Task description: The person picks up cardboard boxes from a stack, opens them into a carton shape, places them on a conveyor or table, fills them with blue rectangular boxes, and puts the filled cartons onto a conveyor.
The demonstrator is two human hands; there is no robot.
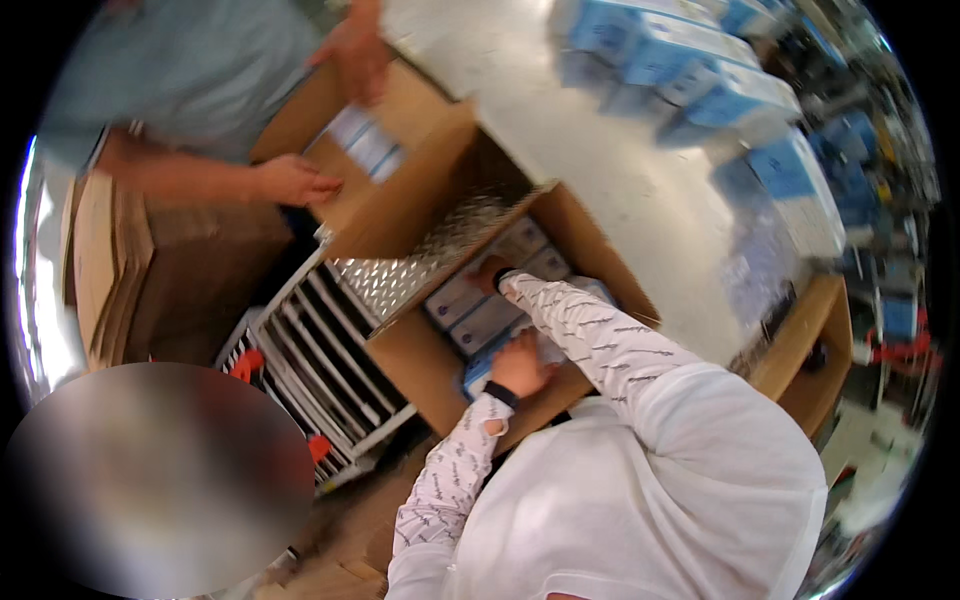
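both hands [518, 362] perhaps pressing boxes [487, 318] down

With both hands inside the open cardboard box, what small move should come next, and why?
Probably press the small box under the left hand flat beside its neighbours. It lies by the near wall of the cardboard box, while the right hand rests on the far row.

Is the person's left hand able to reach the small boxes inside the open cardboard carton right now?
Probably yes. The left hand already rests on the small boxes in the open carton. The flaps are folded back, and the right hand, deeper inside, does not block it.
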